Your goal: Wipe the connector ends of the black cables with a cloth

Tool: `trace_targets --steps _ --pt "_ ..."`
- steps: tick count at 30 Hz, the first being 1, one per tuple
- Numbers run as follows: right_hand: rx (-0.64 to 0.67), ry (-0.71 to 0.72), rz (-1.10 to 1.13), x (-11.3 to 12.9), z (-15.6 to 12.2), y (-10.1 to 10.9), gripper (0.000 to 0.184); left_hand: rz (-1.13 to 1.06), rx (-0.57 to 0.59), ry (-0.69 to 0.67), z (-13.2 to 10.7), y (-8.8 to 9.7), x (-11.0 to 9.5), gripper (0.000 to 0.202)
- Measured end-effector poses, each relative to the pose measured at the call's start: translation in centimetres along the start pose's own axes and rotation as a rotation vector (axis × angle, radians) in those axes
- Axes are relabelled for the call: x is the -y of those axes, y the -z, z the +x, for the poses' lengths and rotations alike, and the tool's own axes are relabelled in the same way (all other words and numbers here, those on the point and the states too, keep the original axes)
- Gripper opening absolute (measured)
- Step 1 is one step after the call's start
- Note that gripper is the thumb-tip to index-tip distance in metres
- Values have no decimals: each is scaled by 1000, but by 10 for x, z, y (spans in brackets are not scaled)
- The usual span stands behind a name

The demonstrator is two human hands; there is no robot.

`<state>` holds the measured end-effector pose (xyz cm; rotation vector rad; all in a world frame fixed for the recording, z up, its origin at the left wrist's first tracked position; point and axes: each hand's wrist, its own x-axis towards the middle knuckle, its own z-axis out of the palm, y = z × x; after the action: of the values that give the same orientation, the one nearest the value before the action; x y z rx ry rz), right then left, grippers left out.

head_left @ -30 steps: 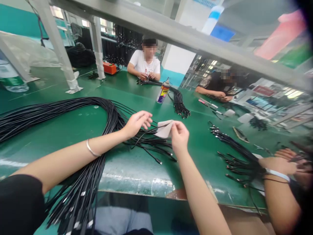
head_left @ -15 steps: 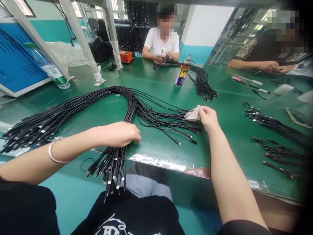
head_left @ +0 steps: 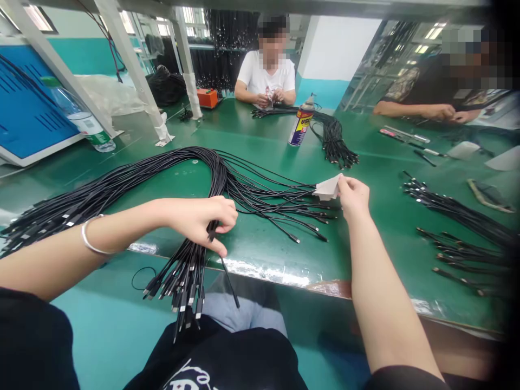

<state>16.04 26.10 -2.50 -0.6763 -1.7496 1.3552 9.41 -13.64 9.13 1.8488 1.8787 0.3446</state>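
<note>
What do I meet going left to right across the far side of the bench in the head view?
Plastic water bottle → orange box → co-worker in a white T-shirt → spray can → bundle of black cables → co-worker in a dark top

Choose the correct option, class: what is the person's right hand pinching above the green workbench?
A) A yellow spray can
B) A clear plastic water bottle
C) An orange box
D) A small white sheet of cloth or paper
D. The right hand pinches a small white sheet of cloth or paper between its fingers, beside the fanned thin black cables.
</note>
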Motion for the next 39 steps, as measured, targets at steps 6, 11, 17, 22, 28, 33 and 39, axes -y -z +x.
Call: trace_targets --steps 6,11,17,22,28,33,39 --pt "107 -39 413 18 -8 -12 42 -480 -384 53 44 17 4 29" --pt "298 -115 510 34 -28 -23 46 -718 -552 114 114 -11 35 30" --pt "571 -127 206 45 -54 -34 37 -724 -747 79 150 -46 65 29" --pt "630 19 55 50 -72 -41 33 -641 -730 64 145 -51 65 29" --pt "581 149 -16 51 -81 -50 25 -444 -782 -22 148 -56 70 24" --pt "506 217 -95 52 -83 -50 22 -379 -817 -31 148 -56 69 23" --pt "503 226 -189 50 -84 -51 29 -340 -817 -56 147 -55 67 21"
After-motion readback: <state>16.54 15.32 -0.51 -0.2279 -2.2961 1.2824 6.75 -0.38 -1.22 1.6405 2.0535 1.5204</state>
